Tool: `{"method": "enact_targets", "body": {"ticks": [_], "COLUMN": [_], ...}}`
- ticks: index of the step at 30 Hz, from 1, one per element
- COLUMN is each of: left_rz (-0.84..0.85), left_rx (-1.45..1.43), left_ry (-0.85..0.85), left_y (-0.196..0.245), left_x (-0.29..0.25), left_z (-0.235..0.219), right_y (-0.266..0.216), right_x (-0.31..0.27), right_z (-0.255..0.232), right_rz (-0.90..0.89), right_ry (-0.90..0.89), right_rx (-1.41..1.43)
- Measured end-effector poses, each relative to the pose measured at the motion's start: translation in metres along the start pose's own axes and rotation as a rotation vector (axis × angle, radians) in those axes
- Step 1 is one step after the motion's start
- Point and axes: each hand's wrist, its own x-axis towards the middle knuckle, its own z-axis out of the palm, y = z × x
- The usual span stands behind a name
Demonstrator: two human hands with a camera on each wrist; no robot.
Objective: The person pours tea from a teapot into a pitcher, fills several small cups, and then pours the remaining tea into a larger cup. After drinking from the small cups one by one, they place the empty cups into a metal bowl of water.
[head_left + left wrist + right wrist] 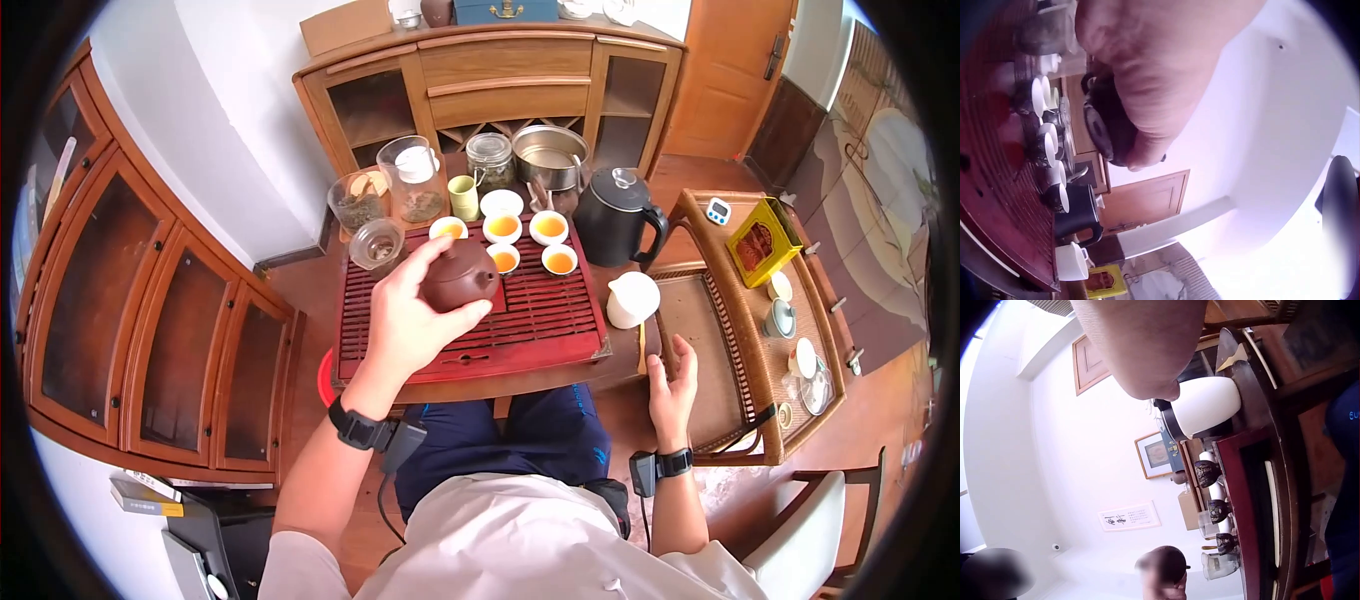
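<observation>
My left hand grips a dark brown clay teapot above the slatted red tea tray. The thumb lies along the pot's near side, and the handle side is hidden by the hand. In the left wrist view the teapot is raised above the tray. Several small cups of amber tea stand at the tray's far side, among them one cup near the teapot. By the table's right edge, my right hand is held with fingers loosely extended and nothing in it. A white pitcher stands just beyond it.
A black kettle stands right of the cups. Glass jars, including one lidded jar, and a steel pot line the back. On the right, a wicker cart carries a yellow tin. A wooden stick lies near the pitcher.
</observation>
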Motion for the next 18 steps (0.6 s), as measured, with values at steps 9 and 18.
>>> {"method": "enact_targets", "body": {"ticks": [9, 18], "left_rz": [0.398, 0.69], "left_rx": [0.415, 0.464], "left_ry": [-0.129, -0.044], "left_y": [0.016, 0.01], "left_x": [0.037, 0.062], "left_z": [0.052, 0.115], "right_y": [0.001, 0.004], "right_x": [0.004, -0.001], "right_z": [0.004, 0.001], "right_rz": [-0.007, -0.022], "right_ry": [0.046, 0.069], "right_rx": [0.046, -0.008]}}
